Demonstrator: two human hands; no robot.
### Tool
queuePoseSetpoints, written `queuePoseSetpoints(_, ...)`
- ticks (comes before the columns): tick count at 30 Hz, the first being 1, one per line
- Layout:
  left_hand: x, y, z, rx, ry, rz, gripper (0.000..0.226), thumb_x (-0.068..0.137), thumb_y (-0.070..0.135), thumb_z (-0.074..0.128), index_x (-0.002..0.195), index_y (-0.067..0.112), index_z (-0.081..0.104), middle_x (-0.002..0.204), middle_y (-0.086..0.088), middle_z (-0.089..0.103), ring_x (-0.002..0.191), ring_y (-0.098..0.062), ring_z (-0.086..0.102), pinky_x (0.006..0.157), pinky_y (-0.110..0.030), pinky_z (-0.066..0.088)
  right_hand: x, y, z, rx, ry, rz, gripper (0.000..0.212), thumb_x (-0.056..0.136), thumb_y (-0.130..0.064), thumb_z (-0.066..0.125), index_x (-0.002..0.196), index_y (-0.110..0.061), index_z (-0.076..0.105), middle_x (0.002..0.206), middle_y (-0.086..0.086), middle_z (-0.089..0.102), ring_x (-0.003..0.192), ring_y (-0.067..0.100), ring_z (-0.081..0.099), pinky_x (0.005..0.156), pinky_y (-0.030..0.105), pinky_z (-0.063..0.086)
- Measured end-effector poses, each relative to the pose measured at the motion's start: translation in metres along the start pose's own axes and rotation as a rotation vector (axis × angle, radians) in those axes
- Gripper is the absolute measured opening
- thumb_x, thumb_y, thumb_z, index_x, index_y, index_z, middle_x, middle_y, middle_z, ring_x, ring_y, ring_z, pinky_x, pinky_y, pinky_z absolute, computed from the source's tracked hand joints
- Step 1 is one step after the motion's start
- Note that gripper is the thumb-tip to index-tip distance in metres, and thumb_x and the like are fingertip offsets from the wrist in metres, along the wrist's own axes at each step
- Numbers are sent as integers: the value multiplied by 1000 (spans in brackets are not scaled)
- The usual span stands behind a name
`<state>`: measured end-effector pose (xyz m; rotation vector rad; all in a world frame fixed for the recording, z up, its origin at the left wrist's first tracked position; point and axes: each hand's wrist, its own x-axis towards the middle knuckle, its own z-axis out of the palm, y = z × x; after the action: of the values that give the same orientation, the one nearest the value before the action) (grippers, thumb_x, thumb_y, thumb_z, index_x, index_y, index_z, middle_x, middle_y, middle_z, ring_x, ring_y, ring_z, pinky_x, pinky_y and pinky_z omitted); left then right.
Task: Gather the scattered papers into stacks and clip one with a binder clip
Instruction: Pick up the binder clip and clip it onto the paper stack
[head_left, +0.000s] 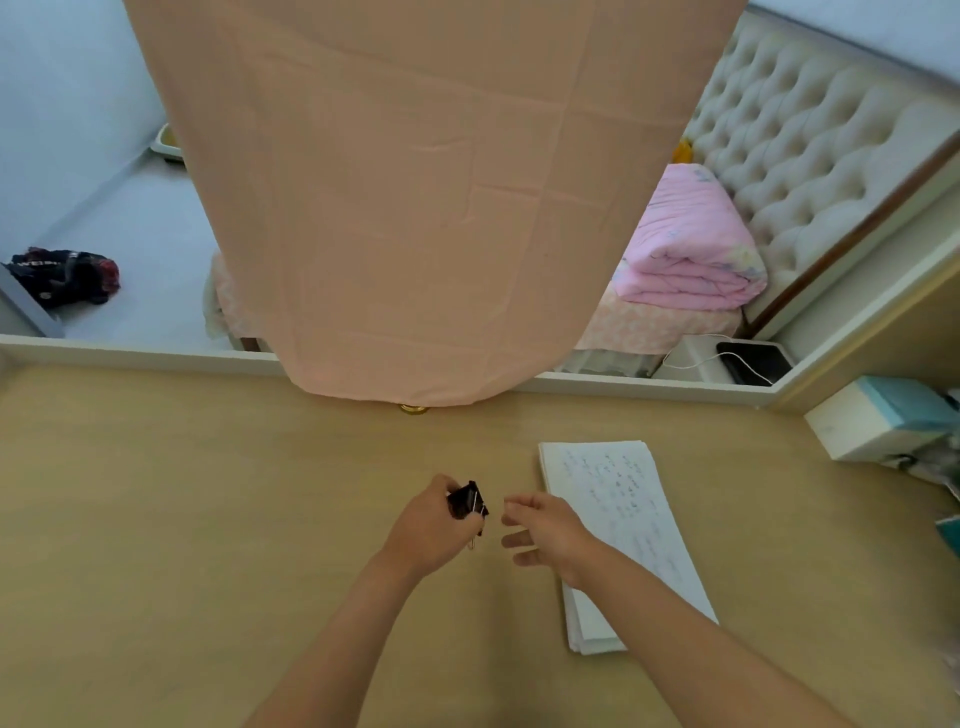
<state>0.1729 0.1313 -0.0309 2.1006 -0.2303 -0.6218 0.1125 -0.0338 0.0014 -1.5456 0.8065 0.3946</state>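
Observation:
A stack of white papers (618, 499) with faint writing lies on the beige desk (208, 519), right of centre. My left hand (431, 525) holds a black binder clip (466, 500) above the desk, a little left of the stack; one wire handle hangs below my fingers. My right hand (545, 530) hovers just right of the clip, fingers relaxed and holding nothing, its forearm crossing the lower part of the stack.
A peach curtain (426, 197) hangs down to the desk's far edge. White and teal boxes (883, 421) sit at the desk's right edge. Beyond the desk are a bed with a folded pink quilt (691, 244) and dark clothes (67, 275) on the floor.

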Motion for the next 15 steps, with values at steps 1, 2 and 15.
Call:
queuePoseSetpoints(1,4,-7,1,2,-53,-60,18,85,30,60,99,21,54,82,7,63,68,-9,57,57,-24,39,3,7,-5,-22,30,18,23,97,-24,60,120,-18,61,112,6,67,85,21,70,73,36,59)
queuePoseSetpoints(2,8,-13,3,3,-100,-107,13,87,28,57,94,18,55,80,5,62,65,-11,54,56,-25,38,4,15,-11,-45,67,33,22,98,-22,59,119,-18,62,110,6,67,83,21,70,72,36,59)
queuePoseSetpoints(15,61,-17,53,576,-47,-199,26,90,30,51,112,28,66,111,2,66,102,-21,59,79,-29,48,21,82,-158,-418,445,13,28,97,-22,48,122,-26,60,124,-4,57,102,15,58,73,27,48)
